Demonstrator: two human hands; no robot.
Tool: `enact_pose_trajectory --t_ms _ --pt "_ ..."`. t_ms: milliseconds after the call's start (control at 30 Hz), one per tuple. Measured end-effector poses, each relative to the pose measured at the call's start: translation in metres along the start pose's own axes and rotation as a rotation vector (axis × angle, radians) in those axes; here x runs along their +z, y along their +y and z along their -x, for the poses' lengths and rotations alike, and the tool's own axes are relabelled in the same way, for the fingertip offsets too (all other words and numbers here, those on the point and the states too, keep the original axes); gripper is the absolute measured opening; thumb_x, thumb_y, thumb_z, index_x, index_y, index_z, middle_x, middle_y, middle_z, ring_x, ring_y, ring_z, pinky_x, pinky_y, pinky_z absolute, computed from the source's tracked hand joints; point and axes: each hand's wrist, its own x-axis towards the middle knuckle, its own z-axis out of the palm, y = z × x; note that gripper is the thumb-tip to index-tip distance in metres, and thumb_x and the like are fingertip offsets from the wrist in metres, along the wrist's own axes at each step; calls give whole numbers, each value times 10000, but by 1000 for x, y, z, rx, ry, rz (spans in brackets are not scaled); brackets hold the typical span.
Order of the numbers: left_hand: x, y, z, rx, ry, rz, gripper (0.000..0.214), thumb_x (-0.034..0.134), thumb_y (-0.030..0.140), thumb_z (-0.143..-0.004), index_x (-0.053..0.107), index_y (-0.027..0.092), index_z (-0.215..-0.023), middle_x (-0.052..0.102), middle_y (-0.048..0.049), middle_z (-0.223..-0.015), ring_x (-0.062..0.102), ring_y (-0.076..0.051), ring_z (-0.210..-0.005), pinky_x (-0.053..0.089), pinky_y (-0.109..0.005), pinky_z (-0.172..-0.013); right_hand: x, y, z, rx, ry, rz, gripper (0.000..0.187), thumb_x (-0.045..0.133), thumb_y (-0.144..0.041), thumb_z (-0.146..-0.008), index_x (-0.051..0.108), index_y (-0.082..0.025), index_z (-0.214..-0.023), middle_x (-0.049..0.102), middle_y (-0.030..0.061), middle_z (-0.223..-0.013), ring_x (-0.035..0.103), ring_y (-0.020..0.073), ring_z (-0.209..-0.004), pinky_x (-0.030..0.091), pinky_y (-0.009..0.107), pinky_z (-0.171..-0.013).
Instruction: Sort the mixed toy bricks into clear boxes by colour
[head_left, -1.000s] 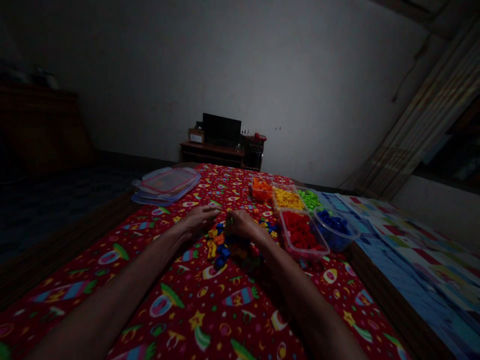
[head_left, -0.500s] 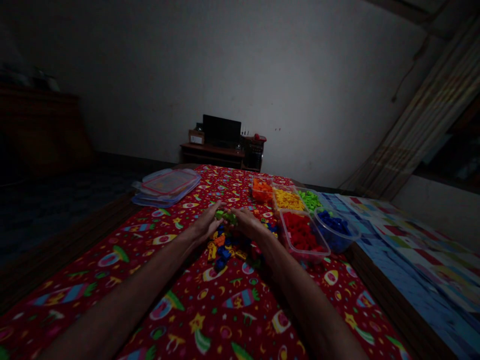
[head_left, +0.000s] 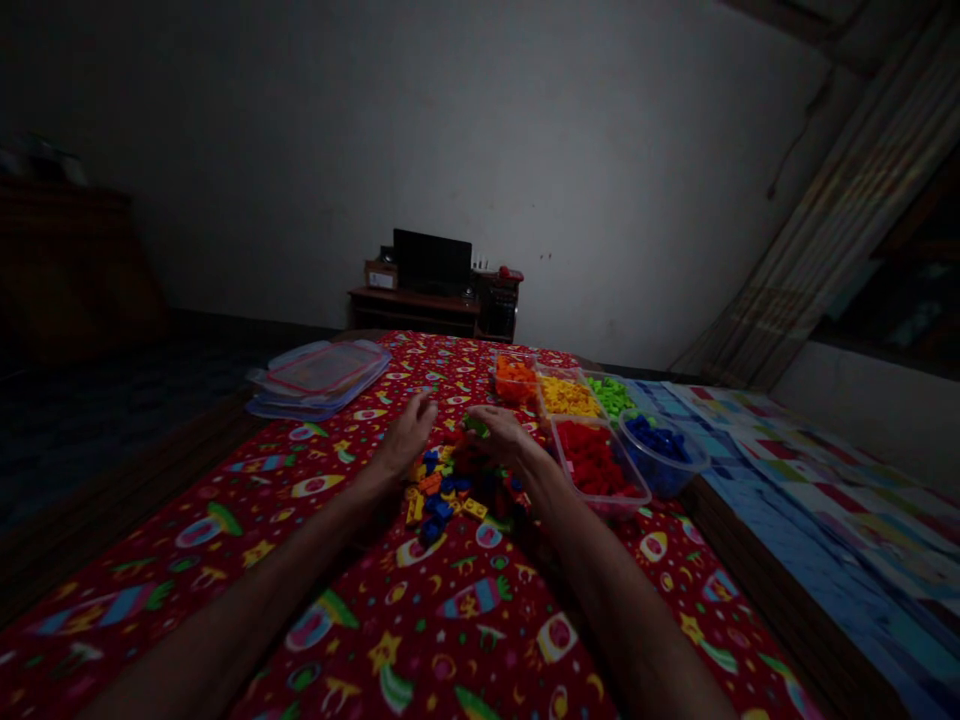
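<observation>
A mixed pile of toy building bricks (head_left: 435, 505), mostly blue, yellow and orange, lies on the red printed cloth (head_left: 375, 590) in front of me. My right hand (head_left: 504, 435) is over the pile's far right side, its fingers curled round green bricks (head_left: 475, 425); how many is hidden. To the left of it, my left hand (head_left: 409, 435) is raised slightly behind the pile, with loosely bent fingers and no brick visible in it. Dark red bricks show dimly between the hands.
On the right stand clear containers of sorted bricks: orange bricks (head_left: 515, 372), yellow bricks (head_left: 568, 396), green bricks (head_left: 610, 395), red bricks (head_left: 592, 458) and blue bricks (head_left: 654, 437). Stacked clear lids (head_left: 322, 372) lie at the left. A monitor (head_left: 433, 260) stands beyond.
My hands were close together around green bricks. They have moved apart, the left one going left, and the green bricks are now in my right hand. The view has shifted slightly.
</observation>
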Motion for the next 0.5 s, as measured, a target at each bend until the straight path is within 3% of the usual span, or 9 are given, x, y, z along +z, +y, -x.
enact_pose_trajectory --t_ms 100,167,367,400,500 --pt "-8 -7 -2 87 -213 -168 421 512 446 -760 687 182 -1038 704 -87 -1075 614 -264 -1025 465 -386 -925 -44 -14 -2 37 88 -234 202 609 -361 -745 529 -177 -722 571 -10 -667 556 83 -610 475 203 -594" --pt "-7 -12 -2 135 -325 -211 370 538 421 -719 725 188 -938 729 -81 -989 641 -269 -953 491 -373 -872 -84 -23 -4 13 146 -247 211 665 -339 -700 548 -167 -738 586 -14 -678 560 72 -605 471 188 -590" --pt "4 -24 1 292 -495 -327 287 572 335 -684 746 244 -893 726 -72 -974 648 -263 -900 492 -349 -845 -208 -18 -9 190 467 377 144 702 -182 -699 588 -110 -750 542 -29 -516 521 62 -453 456 183 -501" --pt "5 -26 1 309 -498 -336 288 572 331 -691 743 249 -908 722 -73 -991 643 -262 -917 484 -349 -863 -222 -14 -9 248 507 531 125 698 -162 -700 600 -102 -750 538 -25 -498 529 72 -449 463 191 -502" --pt "8 -33 3 330 -461 -360 274 578 350 -719 736 247 -919 708 -84 -1010 625 -259 -956 459 -345 -905 -252 -5 -9 320 546 686 94 674 -110 -702 633 -65 -773 579 35 -514 560 113 -463 477 231 -505"
